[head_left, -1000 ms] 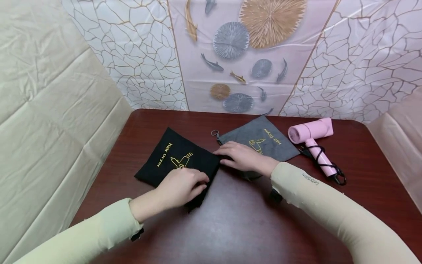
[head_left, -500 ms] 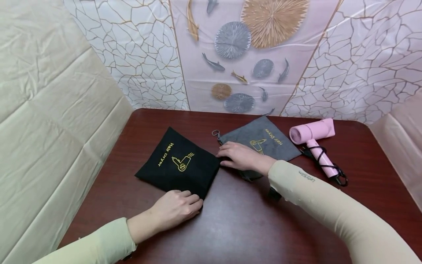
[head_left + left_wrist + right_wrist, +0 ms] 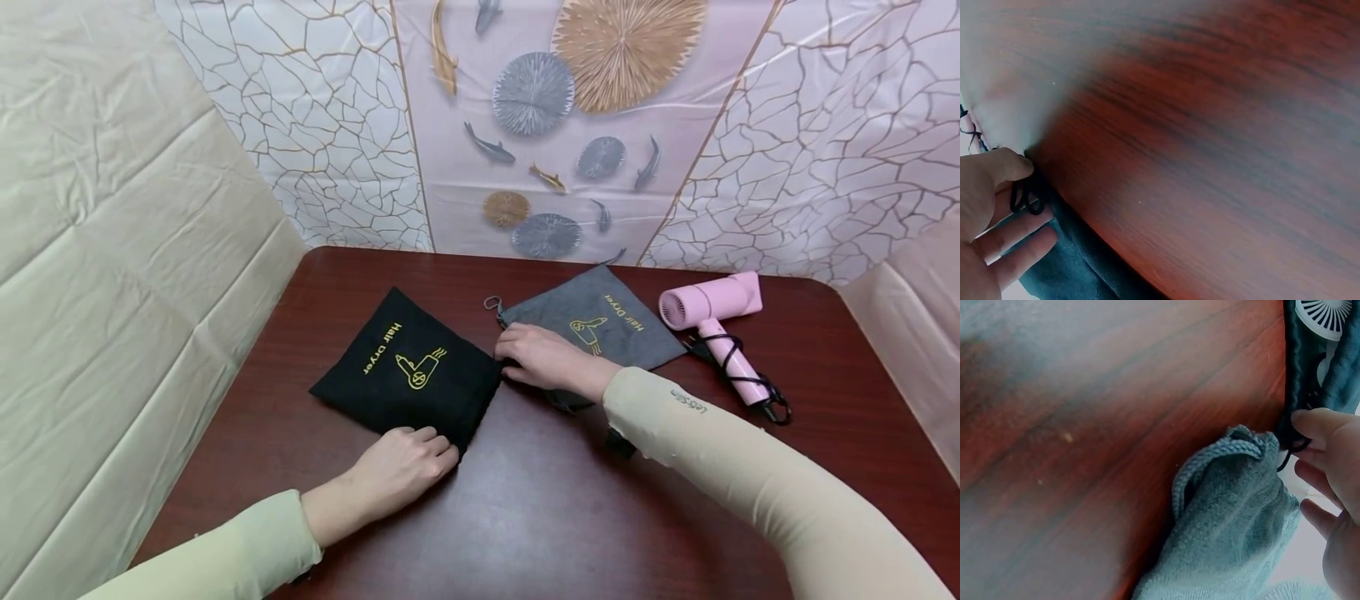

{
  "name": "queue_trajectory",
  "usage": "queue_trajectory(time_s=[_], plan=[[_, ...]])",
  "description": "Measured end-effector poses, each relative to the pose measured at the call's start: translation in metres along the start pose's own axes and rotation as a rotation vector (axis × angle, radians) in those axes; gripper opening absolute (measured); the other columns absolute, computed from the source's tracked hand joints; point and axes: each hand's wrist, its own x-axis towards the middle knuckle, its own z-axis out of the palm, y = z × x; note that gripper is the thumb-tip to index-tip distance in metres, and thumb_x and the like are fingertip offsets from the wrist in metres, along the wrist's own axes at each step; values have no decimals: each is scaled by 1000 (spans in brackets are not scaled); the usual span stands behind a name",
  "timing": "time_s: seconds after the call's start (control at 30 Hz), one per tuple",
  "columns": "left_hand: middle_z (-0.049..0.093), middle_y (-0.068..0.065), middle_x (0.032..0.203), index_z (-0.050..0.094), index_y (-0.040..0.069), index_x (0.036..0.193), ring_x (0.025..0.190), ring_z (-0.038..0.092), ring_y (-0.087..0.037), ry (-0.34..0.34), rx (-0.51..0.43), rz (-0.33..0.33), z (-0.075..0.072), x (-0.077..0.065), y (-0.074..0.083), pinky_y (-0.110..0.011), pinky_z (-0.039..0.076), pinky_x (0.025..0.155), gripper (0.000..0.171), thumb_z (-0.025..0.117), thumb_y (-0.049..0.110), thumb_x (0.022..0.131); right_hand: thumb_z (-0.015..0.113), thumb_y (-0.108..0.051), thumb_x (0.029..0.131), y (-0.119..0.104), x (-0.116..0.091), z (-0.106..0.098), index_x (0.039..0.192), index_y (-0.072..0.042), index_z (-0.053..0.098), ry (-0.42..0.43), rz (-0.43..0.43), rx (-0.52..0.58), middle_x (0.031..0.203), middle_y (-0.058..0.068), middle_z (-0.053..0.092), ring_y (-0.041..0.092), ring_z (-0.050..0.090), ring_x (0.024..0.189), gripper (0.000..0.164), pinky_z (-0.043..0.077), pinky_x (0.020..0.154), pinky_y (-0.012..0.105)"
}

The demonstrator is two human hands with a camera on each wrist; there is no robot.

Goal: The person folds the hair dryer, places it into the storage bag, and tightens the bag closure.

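A black drawstring pouch (image 3: 397, 400) with yellow "Hair Dryer" lettering and a dryer drawing lies left of centre. My left hand (image 3: 405, 471) grips the near corner of its mouth; in the left wrist view a black cord loop (image 3: 1036, 207) hangs by the fingers. At the far corner of the mouth, my right hand (image 3: 543, 358) pinches the black edge between thumb and fingers. The right wrist view looks into the mouth, where a pale round slotted grille (image 3: 1329, 315) shows inside. Beneath my right hand and wrist lies a grey drawstring pouch (image 3: 641, 333).
A pink hair dryer (image 3: 708, 300), its black cord (image 3: 731, 358) wrapped round the handle, lies at the right of the brown table (image 3: 540, 517). Patterned cloth (image 3: 540, 108) hangs behind the table's back edge, and a plain cream cloth (image 3: 112, 275) stands along the left.
My left hand has moved from over the black pouch down to the near corner of its mouth and taken hold there. The right hand stays at the far corner, its fingers now more curled.
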Motion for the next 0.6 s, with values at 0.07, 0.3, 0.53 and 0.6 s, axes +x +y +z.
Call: queue_trajectory(time_s=[0.07, 0.3, 0.53, 0.6], plan=[[64, 5, 77, 67, 17, 82, 68, 59, -11, 0, 14, 7, 1, 1, -1, -23, 43, 50, 14, 65, 11, 94, 78, -9, 95, -2, -1, -1, 103, -5, 75, 2, -3, -5, 103, 8, 72, 27, 65, 102, 9, 55, 99, 45], [63, 3, 79, 68, 14, 83, 69, 61, -14, 72, -6, 0, 0, -4, -16, -25, 48, 53, 18, 61, 17, 100, 72, -11, 99, -5, -12, -4, 100, -11, 67, -15, 112, 70, 93, 3, 67, 23, 58, 89, 5, 53, 80, 41], [70, -2, 89, 74, 7, 95, 75, 68, -17, 198, -104, -62, -24, -8, -51, -31, 59, 62, 11, 72, 4, 85, 69, -14, 103, -9, -22, -11, 106, -11, 65, 86, 249, 352, 99, 2, 75, 18, 65, 80, 5, 52, 76, 39], [72, -3, 91, 75, 6, 98, 77, 69, -18, 218, -121, -89, -30, -10, -61, -32, 60, 62, 18, 76, 2, 81, 68, -14, 104, -11, -22, -16, 105, -12, 65, 124, 281, 450, 101, 3, 78, 16, 64, 79, 4, 49, 75, 37]])
